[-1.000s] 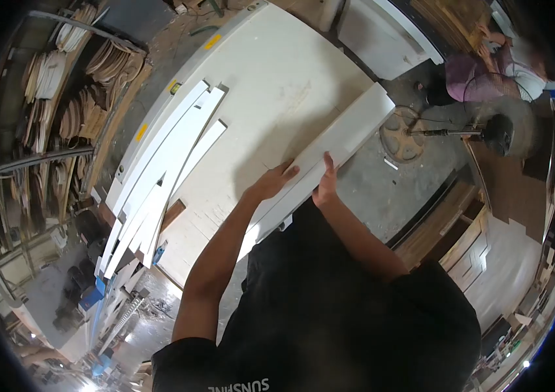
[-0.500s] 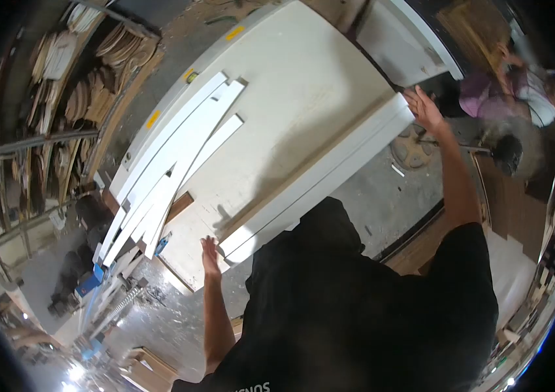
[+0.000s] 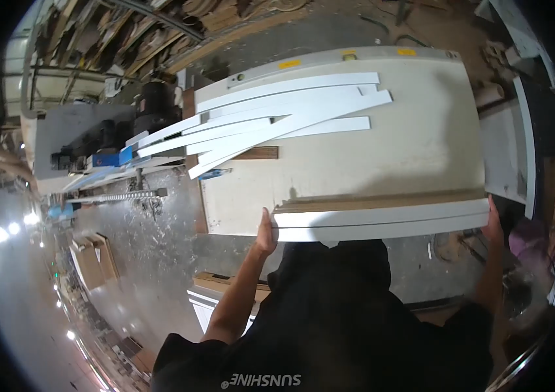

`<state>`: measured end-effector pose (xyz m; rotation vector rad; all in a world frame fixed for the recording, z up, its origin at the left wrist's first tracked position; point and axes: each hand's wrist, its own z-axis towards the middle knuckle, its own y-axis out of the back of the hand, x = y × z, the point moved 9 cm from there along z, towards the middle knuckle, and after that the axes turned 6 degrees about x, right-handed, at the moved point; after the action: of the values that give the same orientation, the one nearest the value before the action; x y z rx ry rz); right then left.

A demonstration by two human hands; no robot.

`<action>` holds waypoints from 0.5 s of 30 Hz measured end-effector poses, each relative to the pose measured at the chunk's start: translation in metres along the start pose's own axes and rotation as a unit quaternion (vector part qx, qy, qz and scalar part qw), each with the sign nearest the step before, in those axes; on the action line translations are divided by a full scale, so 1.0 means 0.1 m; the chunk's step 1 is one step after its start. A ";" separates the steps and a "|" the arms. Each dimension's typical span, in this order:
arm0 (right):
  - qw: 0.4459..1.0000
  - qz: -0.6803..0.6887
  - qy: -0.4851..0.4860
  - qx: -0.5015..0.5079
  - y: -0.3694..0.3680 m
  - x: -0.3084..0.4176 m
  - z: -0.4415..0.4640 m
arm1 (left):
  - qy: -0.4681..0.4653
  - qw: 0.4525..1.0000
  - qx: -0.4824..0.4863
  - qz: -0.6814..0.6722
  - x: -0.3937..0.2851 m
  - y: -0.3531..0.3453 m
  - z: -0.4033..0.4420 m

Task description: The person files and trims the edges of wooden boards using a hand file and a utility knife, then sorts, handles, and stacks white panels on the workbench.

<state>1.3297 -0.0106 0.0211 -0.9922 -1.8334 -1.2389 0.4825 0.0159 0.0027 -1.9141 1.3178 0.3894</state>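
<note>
A stack of long white boards (image 3: 382,221) with brown edges lies along the near edge of the pale table (image 3: 421,144). My left hand (image 3: 265,232) presses against its left end, fingers pointing up. At the right end, my right hand (image 3: 493,221) rests against the boards, partly hidden behind its own wrist. The stack sits between my two palms. Beyond it, several loose white strips (image 3: 290,114) overlap on the table's left half, with a brown piece (image 3: 259,153) beside them.
A long level (image 3: 349,57) lies along the far edge. A blue-handled tool (image 3: 213,174) is near the table's left edge. Machinery (image 3: 153,108) stands at the left, cartons (image 3: 94,260) on the floor, and a person in purple (image 3: 529,242) is at the right.
My hands have gone from the middle of the stack to its two ends. The view has turned, so the table now lies level across it.
</note>
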 end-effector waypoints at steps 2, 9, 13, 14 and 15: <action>0.986 0.159 -0.057 0.005 -0.02 -0.12 0.05 | 0.021 1.000 0.012 -0.008 0.01 -0.04 0.01; 0.858 0.467 -0.211 -0.031 -0.26 -0.27 0.11 | 0.081 0.997 0.020 -0.001 0.01 -0.09 -0.02; 0.818 0.523 -0.236 -0.039 -0.18 -0.11 0.06 | 0.011 0.987 0.015 0.157 -0.17 0.10 0.08; 0.803 0.534 -0.240 -0.109 -0.07 -0.26 0.01 | -0.010 0.973 -0.012 0.229 -0.23 0.34 0.16; 0.787 0.540 -0.239 -0.177 0.03 -0.41 -0.05 | -0.029 0.953 -0.037 0.299 -0.31 0.59 0.25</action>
<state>1.3516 -0.0231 -0.0113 -2.2866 -0.9290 -0.5870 0.4207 0.0439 -0.0190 -1.5093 1.8534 0.7955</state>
